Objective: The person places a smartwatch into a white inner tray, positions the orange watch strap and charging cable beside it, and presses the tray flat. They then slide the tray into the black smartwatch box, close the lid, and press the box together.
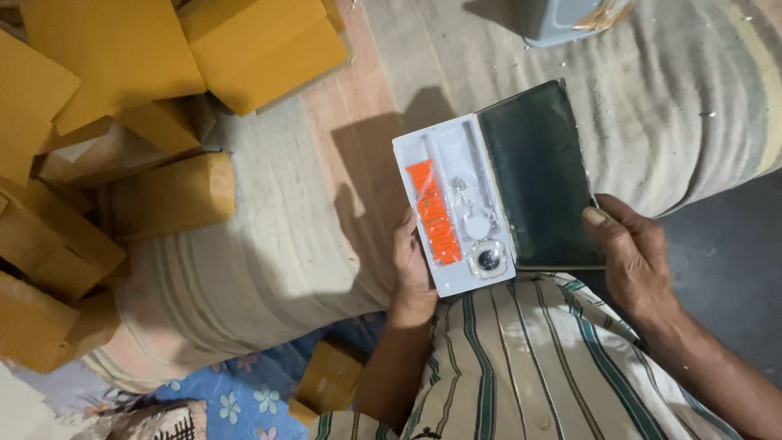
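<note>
We find the white moulded plastic tray (452,213) held open above the lap, with its dark rectangular hinged lid (538,179) folded out flat to the right. The left hand (411,265) grips the tray's left edge, thumb curled over the rim and fingers hidden beneath. The right hand (635,253) supports the lid's lower right corner, thumb pressed on its face, fingers closed behind it.

Seated in the tray we note an orange ribbed strap (433,213), a white coiled cable with round puck (474,213), and a small square device with a dark face (489,261). All appear to lie in their recesses.

We judge the stage to be inspection of the opened case. A next move would call for freeing one hand while the other keeps the tray level.

Yellow-brown cardboard boxes (122,122) lie stacked to the left on a striped cloth (269,244).
</note>
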